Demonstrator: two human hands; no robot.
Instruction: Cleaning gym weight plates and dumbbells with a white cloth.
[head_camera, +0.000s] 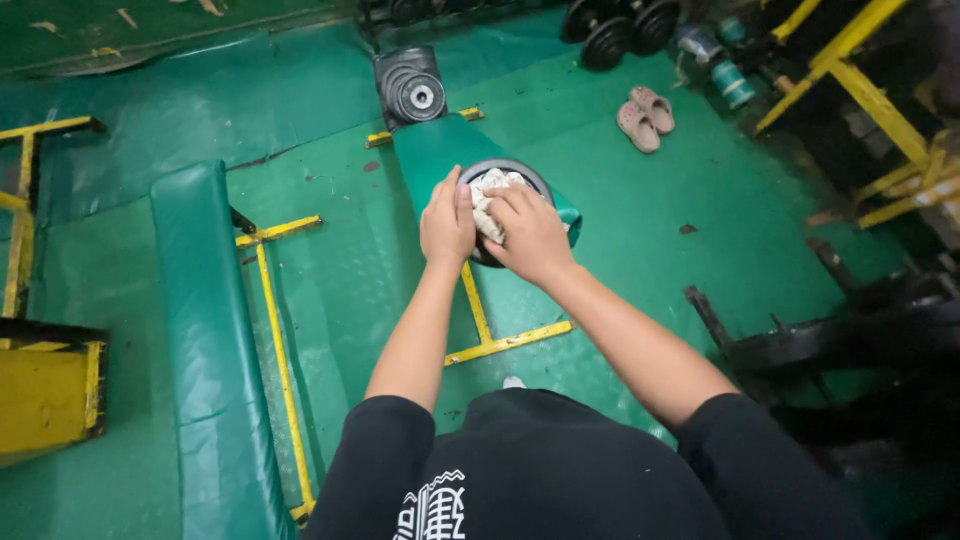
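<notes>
Green padded bench (440, 150) on a yellow frame (505, 343), whitish rag (487, 203) (grey-smudged), pink slippers (645, 116).
</notes>
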